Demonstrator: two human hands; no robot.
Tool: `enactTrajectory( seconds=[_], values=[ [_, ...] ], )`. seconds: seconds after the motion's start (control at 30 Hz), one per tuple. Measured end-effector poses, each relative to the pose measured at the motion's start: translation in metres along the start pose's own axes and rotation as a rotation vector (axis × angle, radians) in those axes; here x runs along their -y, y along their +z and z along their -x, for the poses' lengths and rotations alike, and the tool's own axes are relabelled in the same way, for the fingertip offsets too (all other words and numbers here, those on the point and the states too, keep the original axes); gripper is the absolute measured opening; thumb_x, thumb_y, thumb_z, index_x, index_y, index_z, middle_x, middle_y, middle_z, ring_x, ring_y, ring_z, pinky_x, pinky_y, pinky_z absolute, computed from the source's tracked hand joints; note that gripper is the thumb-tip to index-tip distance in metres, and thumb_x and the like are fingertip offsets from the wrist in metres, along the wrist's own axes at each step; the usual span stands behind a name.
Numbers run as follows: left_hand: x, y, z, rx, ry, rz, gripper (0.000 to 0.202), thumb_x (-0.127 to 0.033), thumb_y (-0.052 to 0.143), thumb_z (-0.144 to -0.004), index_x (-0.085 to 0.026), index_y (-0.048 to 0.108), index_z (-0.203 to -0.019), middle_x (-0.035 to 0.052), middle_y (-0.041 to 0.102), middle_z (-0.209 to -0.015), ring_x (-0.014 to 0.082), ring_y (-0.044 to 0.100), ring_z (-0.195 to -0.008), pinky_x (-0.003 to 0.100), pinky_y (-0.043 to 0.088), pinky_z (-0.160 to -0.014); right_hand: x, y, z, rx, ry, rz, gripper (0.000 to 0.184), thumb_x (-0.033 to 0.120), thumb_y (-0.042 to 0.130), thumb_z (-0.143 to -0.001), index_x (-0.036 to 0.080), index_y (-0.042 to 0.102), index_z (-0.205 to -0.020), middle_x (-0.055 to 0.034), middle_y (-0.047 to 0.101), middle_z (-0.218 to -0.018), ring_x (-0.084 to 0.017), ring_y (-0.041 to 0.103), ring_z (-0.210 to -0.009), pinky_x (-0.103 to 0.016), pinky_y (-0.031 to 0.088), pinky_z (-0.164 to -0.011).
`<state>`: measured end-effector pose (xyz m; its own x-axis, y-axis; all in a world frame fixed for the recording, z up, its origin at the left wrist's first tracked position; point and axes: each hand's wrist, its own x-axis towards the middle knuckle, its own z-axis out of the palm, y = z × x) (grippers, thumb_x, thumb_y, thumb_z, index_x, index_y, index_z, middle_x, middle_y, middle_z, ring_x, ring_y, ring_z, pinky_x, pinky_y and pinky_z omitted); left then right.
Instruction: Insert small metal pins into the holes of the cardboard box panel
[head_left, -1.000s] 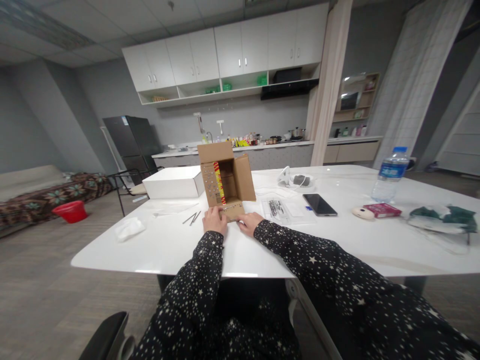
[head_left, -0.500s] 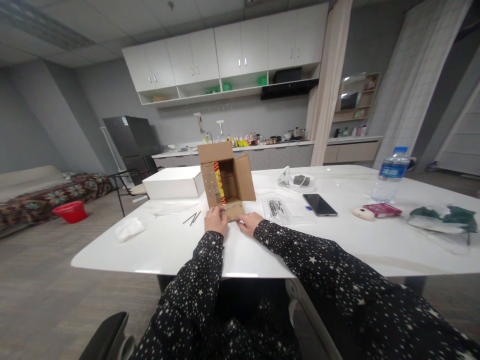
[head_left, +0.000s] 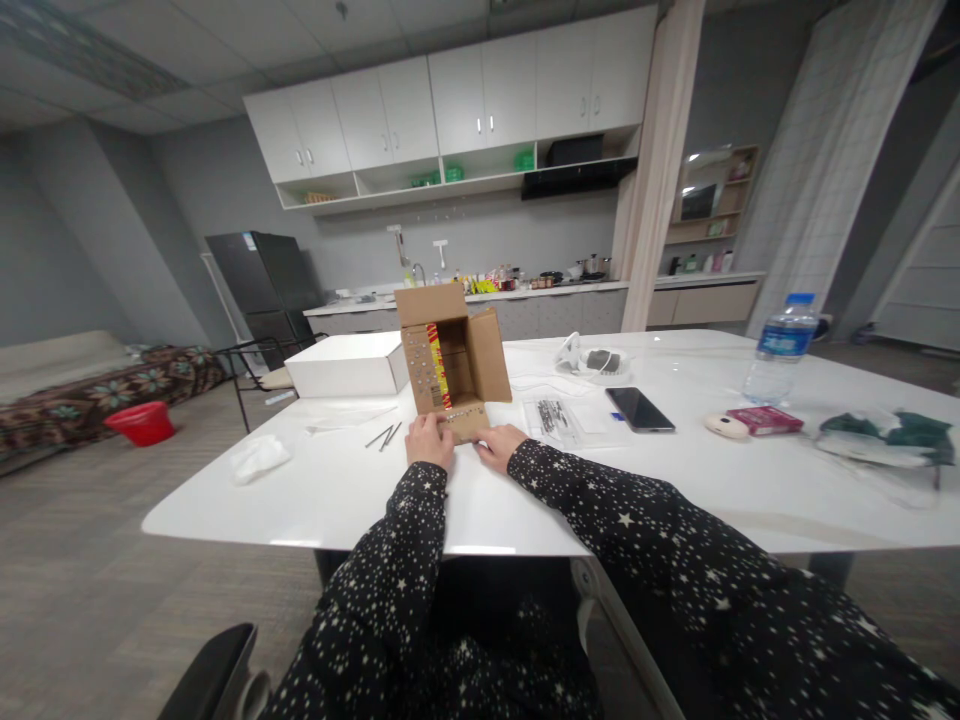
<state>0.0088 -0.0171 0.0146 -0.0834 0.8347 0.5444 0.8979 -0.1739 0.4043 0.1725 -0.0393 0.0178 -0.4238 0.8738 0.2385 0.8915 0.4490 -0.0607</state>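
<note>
A small brown cardboard box (head_left: 484,355) lies on its side on the white table (head_left: 337,495), its open mouth facing me and its flaps spread. Rows of small metal pins stud its left flap and its front flap (head_left: 469,417). My left hand (head_left: 430,441) sits at the front flap's left corner, fingers curled onto it. My right hand (head_left: 499,444) rests at the flap's right edge, fingers drawn together against the cardboard. Both sleeves are black with white stars. A few loose nails (head_left: 385,436) lie just left of my left hand.
A white box (head_left: 346,365) stands left of the cardboard one. To the right lie a clear bag of nails (head_left: 559,415), a black phone (head_left: 639,409), a pink packet (head_left: 765,420) and a water bottle (head_left: 780,350). A crumpled tissue (head_left: 257,457) lies far left.
</note>
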Motion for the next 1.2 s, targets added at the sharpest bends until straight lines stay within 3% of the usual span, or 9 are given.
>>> enactTrajectory(
  seconds=[1.2],
  values=[
    [0.016,0.017,-0.007,-0.086,0.159,0.147,0.021,-0.017,0.05,-0.073,-0.019,0.062,-0.089,0.0079,0.058,-0.092,0.0226,0.054,-0.091,0.037,0.045,-0.083,-0.001,0.002,-0.001,-0.008,-0.007,0.011,0.032,0.031,0.036,-0.089,0.024,0.059,-0.11,-0.0051,0.068,-0.099,-0.018,0.062,-0.089,-0.027,0.04,-0.077]
  ],
)
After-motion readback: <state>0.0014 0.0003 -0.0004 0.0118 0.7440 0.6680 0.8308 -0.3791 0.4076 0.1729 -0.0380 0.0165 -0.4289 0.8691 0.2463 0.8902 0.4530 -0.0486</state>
